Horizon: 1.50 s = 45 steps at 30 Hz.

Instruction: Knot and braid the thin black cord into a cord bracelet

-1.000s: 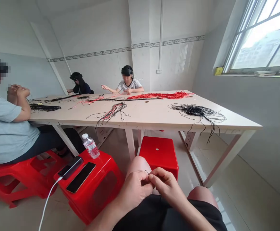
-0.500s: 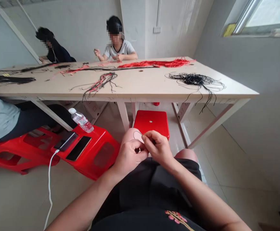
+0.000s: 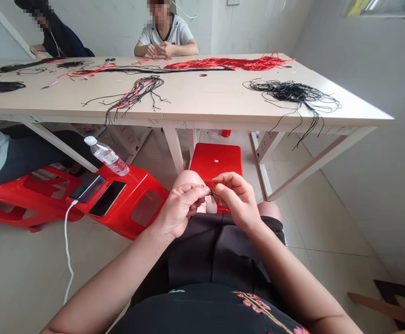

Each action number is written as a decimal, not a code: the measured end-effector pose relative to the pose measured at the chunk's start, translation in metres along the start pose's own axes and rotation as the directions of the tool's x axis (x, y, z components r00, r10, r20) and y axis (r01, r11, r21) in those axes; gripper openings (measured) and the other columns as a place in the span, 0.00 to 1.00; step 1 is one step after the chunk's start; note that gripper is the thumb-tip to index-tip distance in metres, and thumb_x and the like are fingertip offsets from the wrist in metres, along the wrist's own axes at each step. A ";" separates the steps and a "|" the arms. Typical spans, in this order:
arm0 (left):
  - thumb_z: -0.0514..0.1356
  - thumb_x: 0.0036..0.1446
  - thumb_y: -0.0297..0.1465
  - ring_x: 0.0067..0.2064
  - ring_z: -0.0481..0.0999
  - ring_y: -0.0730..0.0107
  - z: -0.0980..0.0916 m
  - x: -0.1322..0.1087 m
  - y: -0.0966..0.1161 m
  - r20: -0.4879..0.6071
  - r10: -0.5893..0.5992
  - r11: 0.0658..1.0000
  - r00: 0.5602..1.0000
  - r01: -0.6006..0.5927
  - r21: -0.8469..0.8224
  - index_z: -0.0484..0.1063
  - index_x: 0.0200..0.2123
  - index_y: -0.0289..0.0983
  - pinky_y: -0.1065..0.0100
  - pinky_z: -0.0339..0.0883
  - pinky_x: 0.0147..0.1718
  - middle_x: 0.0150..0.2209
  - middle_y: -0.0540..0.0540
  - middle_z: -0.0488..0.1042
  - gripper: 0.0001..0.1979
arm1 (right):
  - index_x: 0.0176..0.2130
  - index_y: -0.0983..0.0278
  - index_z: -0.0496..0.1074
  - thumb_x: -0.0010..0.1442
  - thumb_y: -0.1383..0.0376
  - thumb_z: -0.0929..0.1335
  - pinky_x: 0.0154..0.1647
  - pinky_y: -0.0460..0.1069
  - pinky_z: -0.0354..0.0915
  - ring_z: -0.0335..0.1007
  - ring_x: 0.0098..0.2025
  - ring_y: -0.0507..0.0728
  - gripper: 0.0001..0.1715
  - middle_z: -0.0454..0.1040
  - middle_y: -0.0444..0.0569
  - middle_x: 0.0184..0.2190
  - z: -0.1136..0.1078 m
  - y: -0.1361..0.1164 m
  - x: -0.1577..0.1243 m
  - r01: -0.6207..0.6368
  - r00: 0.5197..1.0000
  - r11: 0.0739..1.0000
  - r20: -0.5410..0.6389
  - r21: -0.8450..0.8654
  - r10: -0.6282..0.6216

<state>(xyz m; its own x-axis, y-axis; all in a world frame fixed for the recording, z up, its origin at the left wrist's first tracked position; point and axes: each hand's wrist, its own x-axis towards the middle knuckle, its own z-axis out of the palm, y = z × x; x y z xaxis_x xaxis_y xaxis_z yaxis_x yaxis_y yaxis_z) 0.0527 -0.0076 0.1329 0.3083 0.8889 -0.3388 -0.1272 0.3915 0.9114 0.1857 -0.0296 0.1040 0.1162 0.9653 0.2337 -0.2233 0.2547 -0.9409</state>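
Note:
My left hand (image 3: 179, 209) and my right hand (image 3: 237, 198) meet over my knees, each pinching one end of a short thin black cord (image 3: 212, 192). The fingertips are a few centimetres apart with the cord stretched between them. A loose end hangs down in front of my black shorts (image 3: 209, 248). Both hands sit well short of the long pale table (image 3: 195, 99).
On the table lie a tangle of black cords (image 3: 292, 93), a red bundle (image 3: 233, 62) and a mixed red and black bunch (image 3: 132, 95). A red stool (image 3: 216, 160) stands ahead. Another red stool (image 3: 132, 199) at left carries a water bottle (image 3: 106, 156) and two phones. Three other people sit around.
The view has tilted down, so the table and stools sit higher in the picture. My hands stayed together over my knees; the small loop of cord above them is now pulled straight between the fingertips.

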 end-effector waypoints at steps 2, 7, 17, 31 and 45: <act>0.63 0.43 0.33 0.19 0.52 0.85 0.001 -0.002 0.002 -0.007 -0.001 1.000 1.000 0.001 -0.008 0.64 0.17 0.33 0.79 0.40 0.14 0.17 0.55 0.57 0.13 | 0.32 0.63 0.67 0.52 0.65 0.68 0.23 0.42 0.62 0.62 0.23 0.47 0.06 0.66 0.41 0.23 0.002 0.000 -0.005 0.057 0.998 0.998 0.012 -0.032 -0.057; 0.63 0.44 0.34 0.19 0.54 0.85 0.001 -0.004 0.004 -0.002 0.012 1.000 1.000 -0.012 0.001 0.64 0.17 0.33 0.79 0.42 0.14 0.17 0.54 0.59 0.13 | 0.31 0.62 0.65 0.53 0.67 0.67 0.26 0.44 0.65 0.66 0.26 0.49 0.04 0.67 0.42 0.24 0.006 0.007 -0.011 0.177 0.984 0.975 0.028 -0.135 -0.175; 0.61 0.47 0.36 0.19 0.55 0.85 0.001 -0.008 0.004 -0.019 0.087 0.993 0.996 -0.085 0.078 0.64 0.17 0.33 0.79 0.45 0.16 0.17 0.54 0.59 0.15 | 0.33 0.62 0.66 0.55 0.68 0.66 0.20 0.43 0.61 0.63 0.22 0.48 0.03 0.67 0.42 0.21 0.007 0.014 -0.014 0.291 0.953 0.909 0.007 -0.297 -0.303; 0.61 0.49 0.36 0.19 0.55 0.83 -0.003 -0.010 -0.004 -0.044 0.266 0.960 0.963 -0.260 0.102 0.70 0.22 0.35 0.79 0.49 0.16 0.14 0.56 0.56 0.11 | 0.33 0.64 0.71 0.53 0.72 0.68 0.17 0.43 0.60 0.58 0.17 0.46 0.05 0.69 0.41 0.19 0.013 0.012 -0.014 0.481 0.825 0.655 0.049 -0.583 -0.563; 0.62 0.48 0.35 0.29 0.71 0.74 -0.009 -0.020 0.009 0.083 0.321 0.900 0.944 -0.331 0.284 0.76 0.34 0.37 0.74 0.65 0.27 0.28 0.48 0.73 0.10 | 0.32 0.62 0.70 0.54 0.71 0.67 0.17 0.44 0.58 0.56 0.17 0.47 0.05 0.67 0.41 0.18 0.011 0.005 -0.017 0.432 0.863 0.703 0.032 -0.565 -0.504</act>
<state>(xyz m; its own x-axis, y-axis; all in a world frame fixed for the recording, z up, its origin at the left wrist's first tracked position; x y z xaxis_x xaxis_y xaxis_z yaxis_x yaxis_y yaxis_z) 0.0371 -0.0201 0.1456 0.3279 0.9447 -0.0080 0.0516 -0.0095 0.9986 0.1715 -0.0443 0.0977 0.1816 0.7063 0.6843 0.4398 0.5640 -0.6989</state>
